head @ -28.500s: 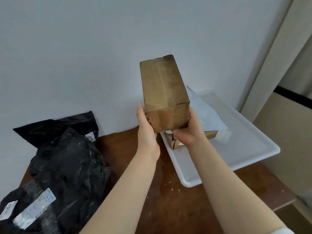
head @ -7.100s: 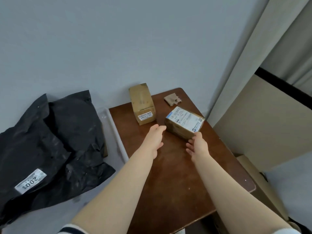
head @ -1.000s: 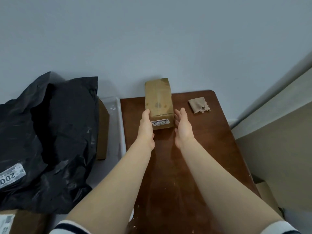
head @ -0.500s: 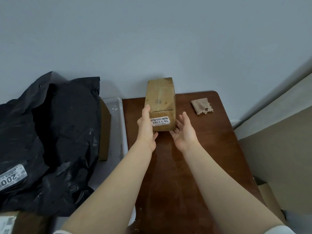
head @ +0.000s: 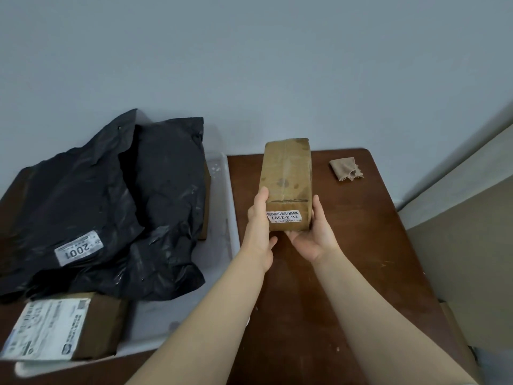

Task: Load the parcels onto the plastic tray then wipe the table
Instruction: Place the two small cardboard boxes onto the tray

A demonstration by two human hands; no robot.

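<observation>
So your left hand (head: pixel 258 226) and right hand (head: pixel 315 234) clasped the scuffed, taped brown cardboard box (head: pixel 286 184), white label facing you.

Both hands on the box (head: pixel 286 173): left hand (head: pixel 259 223) grips its left side, right hand (head: pixel 312 234) cups the right side and underside. The near end, with label 76-3-2301, looks held off the brown surface (head: pixel 347 268). Tray (head: pixel 222 207) to the left carries black bags (head: pixel 111 201), one labelled 2001, plus a labelled carton (head: pixel 63 326) at its near end. Tan cloth (head: pixel 345 169) lies at the far right of the surface, well apart from the box.
</observation>
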